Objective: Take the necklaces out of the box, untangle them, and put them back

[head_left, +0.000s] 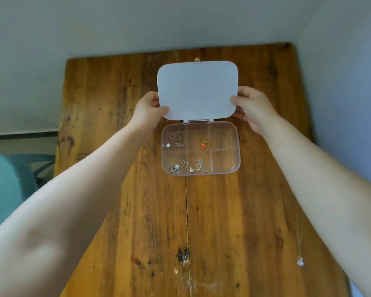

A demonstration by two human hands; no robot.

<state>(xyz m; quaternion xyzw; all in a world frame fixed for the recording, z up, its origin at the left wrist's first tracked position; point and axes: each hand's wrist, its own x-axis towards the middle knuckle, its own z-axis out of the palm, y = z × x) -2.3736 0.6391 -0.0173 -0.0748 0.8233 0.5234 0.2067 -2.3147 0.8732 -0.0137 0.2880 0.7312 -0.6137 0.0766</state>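
A clear plastic box [237,146] with several compartments lies on the wooden table [150,211]. Its hinged lid [197,88] stands raised on the far side. My left hand [148,112] pinches the lid's lower left corner and my right hand [251,108] pinches its lower right corner. Inside lie tangled chains: a silver one [177,142] at the far left, a gold one with a red heart [204,143] in the middle, a silver one with a pearl [176,168] at the near left, another silver one [198,167] beside it. The right compartments look empty.
A thin chain with a small pendant [300,262] lies stretched out near the table's right edge, beside my right forearm. A teal chair [7,181] stands left of the table. Walls close the far side and the right.
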